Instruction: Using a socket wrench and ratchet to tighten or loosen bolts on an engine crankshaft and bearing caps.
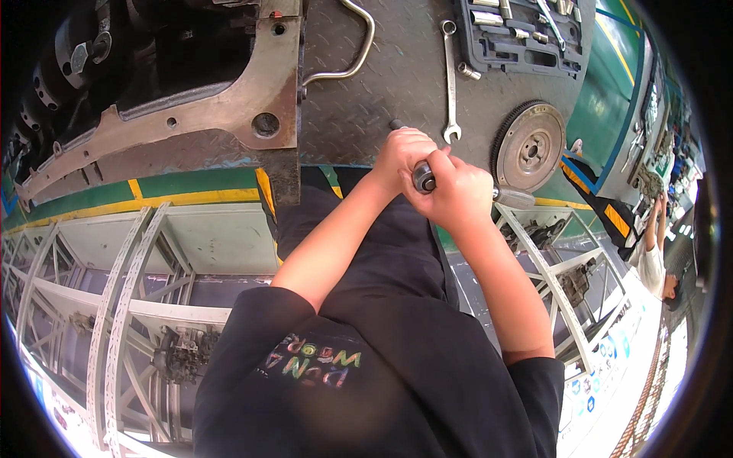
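My right hand [460, 191] is closed round a ratchet wrench. The wrench's round head [424, 176] shows between my hands, and its shiny handle end pokes out to the right of my fist. Close beside it, my left hand [402, 159] is closed too, with a dark rod tip [395, 124] sticking out past its fingers. Whether that rod is joined to the ratchet is hidden by my hands. Just beyond them, a combination spanner [450, 84] lies on the dark metal bench top [343, 114]. A toothed flywheel [529, 149] rests to the right.
A large engine block [221, 114] fills the far left. Behind lie a bent metal pipe [363, 53], a socket case [527, 57] and a loose socket [469, 71]. White metal racks [114, 305] holding engine parts stand at left and right. Another person [653, 263] is at far right.
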The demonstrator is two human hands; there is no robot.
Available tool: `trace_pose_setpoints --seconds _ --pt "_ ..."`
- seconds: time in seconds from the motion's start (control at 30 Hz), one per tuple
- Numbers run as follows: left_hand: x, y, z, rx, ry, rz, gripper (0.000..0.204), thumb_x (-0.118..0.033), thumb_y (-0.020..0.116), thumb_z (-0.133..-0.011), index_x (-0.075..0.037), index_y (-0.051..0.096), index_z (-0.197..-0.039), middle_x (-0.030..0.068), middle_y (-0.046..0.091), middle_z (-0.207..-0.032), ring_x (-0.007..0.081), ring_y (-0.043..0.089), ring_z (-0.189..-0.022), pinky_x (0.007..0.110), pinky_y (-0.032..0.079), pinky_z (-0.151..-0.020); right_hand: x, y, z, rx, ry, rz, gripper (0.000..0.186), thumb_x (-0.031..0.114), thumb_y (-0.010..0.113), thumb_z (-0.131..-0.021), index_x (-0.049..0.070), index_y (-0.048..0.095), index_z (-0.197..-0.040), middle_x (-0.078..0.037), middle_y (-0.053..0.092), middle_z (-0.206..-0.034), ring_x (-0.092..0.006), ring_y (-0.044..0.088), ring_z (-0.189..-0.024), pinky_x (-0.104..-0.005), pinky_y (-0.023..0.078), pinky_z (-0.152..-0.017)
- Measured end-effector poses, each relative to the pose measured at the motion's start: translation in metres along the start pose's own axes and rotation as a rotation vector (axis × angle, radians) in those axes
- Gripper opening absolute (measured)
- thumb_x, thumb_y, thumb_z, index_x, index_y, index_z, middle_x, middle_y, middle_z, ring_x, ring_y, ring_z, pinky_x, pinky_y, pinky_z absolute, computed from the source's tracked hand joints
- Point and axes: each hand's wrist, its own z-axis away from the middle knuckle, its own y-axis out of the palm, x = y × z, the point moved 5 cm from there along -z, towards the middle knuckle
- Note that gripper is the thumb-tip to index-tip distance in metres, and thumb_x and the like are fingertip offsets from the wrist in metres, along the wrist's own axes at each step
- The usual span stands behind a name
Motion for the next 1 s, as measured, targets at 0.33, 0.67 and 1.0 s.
trace_pose_setpoints --seconds 0.33,0.67,1.0 --pt "0.002 0.007 0.000 0.012 0.071 -0.056 0.032 -0.008 0.073 -0.073 -0.009 0.048 -0.053 0.0074 0.051 -0.051 0.0291 0.053 -0.048 0.038 0.039 -0.049 -0.007 0.001 0.005 0.003 -0.058 -0.014 0.038 0.039 0.077 -0.074 0.007 0.056 -0.075 -0.008 0.057 -0.055 -0.0278 0.059 -0.045 -0.0380 0.046 -0.042" --pt "0.005 0.004 -0.002 -0.048 0.065 -0.063 0.031 -0.009 0.072 -0.075 -0.009 0.050 -0.053 0.0082 0.052 -0.051 0.0295 0.054 -0.049 0.038 0.041 -0.049 -0.009 -0.001 -0.004 0.011 -0.137 0.033 0.037 0.039 0.076 -0.075 0.007 0.057 -0.076 -0.009 0.058 -0.056 -0.0283 0.059 -0.045 -0.0381 0.047 -0.043" --pt "0.013 0.006 0.003 -0.052 0.047 -0.037 0.026 -0.013 0.072 -0.072 -0.010 0.053 -0.055 0.0094 0.053 -0.054 0.0308 0.056 -0.050 0.039 0.042 -0.050 -0.009 0.000 -0.006 0.009 -0.152 0.041 0.037 0.039 0.075 -0.073 0.007 0.058 -0.076 -0.010 0.061 -0.059 -0.0290 0.062 -0.048 -0.0391 0.050 -0.045"
